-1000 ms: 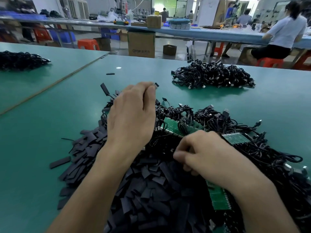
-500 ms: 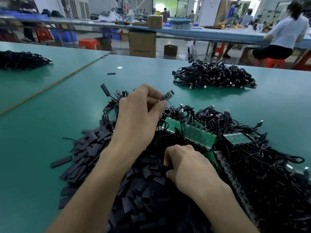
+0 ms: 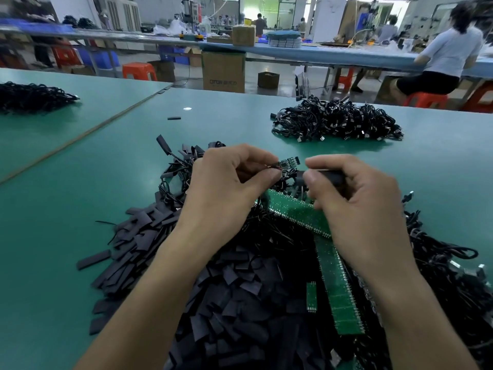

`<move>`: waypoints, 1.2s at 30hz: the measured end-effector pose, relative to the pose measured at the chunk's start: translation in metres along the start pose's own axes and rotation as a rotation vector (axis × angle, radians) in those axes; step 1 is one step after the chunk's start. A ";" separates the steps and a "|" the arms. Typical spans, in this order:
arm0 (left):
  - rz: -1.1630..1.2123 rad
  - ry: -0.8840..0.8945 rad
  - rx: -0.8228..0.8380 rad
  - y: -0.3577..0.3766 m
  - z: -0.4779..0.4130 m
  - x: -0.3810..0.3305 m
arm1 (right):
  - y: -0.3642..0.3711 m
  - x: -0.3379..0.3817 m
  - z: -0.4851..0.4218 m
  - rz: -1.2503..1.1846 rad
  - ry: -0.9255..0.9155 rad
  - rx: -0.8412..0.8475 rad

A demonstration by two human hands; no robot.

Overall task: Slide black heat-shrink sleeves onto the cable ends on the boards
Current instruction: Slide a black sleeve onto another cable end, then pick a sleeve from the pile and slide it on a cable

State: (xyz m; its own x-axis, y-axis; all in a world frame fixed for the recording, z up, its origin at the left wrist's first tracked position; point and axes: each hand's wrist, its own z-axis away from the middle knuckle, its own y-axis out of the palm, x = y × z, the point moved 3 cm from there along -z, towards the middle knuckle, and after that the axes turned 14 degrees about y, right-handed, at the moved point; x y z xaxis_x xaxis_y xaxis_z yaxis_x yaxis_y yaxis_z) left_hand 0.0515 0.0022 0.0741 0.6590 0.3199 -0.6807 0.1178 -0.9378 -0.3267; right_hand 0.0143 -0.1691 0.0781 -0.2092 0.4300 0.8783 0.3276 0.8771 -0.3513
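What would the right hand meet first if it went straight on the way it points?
Probably the small board pinched by the left hand; the right hand aims its black sleeve at it. The sleeve sits slightly lower, so the left thumb may come first.

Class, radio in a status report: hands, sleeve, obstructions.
Left hand pinches small board. Right hand holds black sleeve, beside board, not yet on. Cable pile underneath.

On the surface [image 3: 80, 188], a heap of sleeves [image 3: 240, 303] fills the lower centre of the frame, with boards [image 3: 338, 295] and tangled cables [image 3: 442, 260] to its right. Above them, the left hand [image 3: 226, 190] holds a cable end [image 3: 286, 163] just left of a sleeve [image 3: 330, 177] in the right hand [image 3: 360, 206]. Another cable pile [image 3: 336, 121] lies at upper right, a third pile [image 3: 32, 94] at upper left.
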 end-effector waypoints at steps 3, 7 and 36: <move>0.032 -0.012 0.015 0.001 0.000 -0.001 | -0.004 -0.004 -0.002 -0.082 0.021 -0.041; 0.062 -0.021 0.023 0.000 0.000 -0.001 | -0.007 -0.006 -0.005 -0.066 0.025 -0.051; 0.002 0.102 -0.309 -0.011 -0.002 0.000 | 0.092 -0.021 0.039 0.808 0.162 0.616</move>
State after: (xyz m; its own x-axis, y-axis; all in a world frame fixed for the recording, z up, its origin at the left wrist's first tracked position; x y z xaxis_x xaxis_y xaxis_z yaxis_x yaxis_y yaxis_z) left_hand 0.0512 0.0120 0.0789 0.7289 0.3174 -0.6066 0.3260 -0.9401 -0.1002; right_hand 0.0132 -0.0894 0.0151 0.0059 0.9463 0.3233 -0.2236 0.3163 -0.9219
